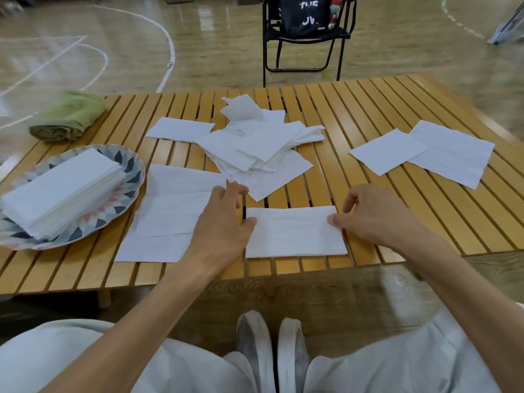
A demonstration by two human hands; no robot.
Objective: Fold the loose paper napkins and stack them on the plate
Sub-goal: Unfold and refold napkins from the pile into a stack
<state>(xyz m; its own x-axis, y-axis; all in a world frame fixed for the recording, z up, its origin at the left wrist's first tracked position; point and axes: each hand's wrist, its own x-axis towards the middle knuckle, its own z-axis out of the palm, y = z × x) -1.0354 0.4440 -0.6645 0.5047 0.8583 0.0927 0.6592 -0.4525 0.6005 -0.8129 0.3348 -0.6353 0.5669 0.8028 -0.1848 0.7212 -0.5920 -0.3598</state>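
Observation:
A white napkin folded in half lies near the front edge of the slatted wooden table. My left hand pinches its left edge and my right hand pinches its right edge. At the left, a patterned plate carries a stack of folded napkins. A loose pile of unfolded napkins lies in the middle of the table. Flat napkins lie just left of my left hand, and two more napkins lie at the right.
A rolled green cloth sits at the table's far left corner. One single napkin lies behind the plate. A black folding chair with a dark bag stands on the floor beyond the table. My knees and shoes show below the table edge.

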